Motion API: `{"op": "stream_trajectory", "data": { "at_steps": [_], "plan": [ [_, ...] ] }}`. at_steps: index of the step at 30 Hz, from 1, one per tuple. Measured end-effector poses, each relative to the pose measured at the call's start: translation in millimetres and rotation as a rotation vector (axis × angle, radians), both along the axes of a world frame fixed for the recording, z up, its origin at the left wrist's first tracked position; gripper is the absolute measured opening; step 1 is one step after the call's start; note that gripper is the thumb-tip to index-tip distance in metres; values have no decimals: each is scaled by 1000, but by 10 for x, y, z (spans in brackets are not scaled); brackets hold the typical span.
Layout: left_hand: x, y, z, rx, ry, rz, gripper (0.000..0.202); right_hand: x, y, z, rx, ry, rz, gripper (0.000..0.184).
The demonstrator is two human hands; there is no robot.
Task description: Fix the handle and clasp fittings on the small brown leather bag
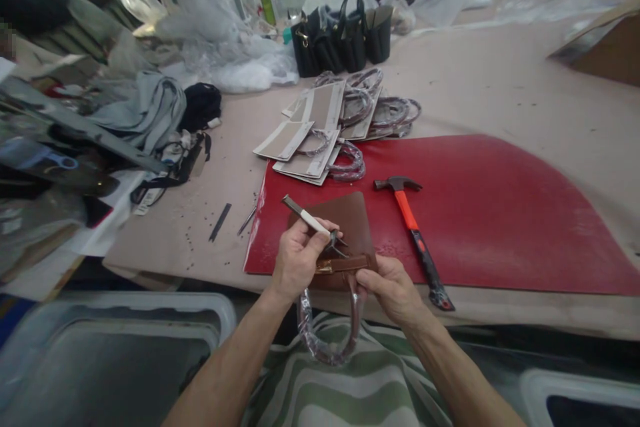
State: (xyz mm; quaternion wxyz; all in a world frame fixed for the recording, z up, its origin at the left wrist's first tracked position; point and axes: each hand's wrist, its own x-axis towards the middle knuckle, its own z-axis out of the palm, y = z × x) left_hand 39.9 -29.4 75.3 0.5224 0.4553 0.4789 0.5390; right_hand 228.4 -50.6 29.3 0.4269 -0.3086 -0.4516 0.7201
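Handle (316,345) looks attached; strap (347,263) seems unfinished | your left hand (294,261) clamps white-gripped tool (314,221), right hand (393,287) pinches brown leather (353,220) | hammer (409,213) at leather's three o'clock

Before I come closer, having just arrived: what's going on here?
A person's left hand holds a white-wrapped metal tool over a flat brown panel with a plastic-wrapped loop handle; the right hand holds the panel near that handle. An orange and black claw hammer lies mostly on a glossy red sheet.
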Motion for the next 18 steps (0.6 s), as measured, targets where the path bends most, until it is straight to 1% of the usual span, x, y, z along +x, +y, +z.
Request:
{"op": "stream_trajectory", "data": {
  "at_steps": [6,9,13,16,18],
  "plan": [
    [-19,-89,-64,-30,-36,17,24,-6,-43,-75,-38,32,65,35],
    [-20,-124,-64,-29,-52,21,23,9,-42,-117,-55,47,107,36],
    [-24,-151,6,30,-78,32,20,11,-14,-120,-74,58,130,36],
    [-36,-152,80,91,-15,5,15,-3,15,-87,-90,66,136,37],
    [-45,-139,114,97,37,-25,12,-15,32,-67,-102,70,139,37]
  ]
}}
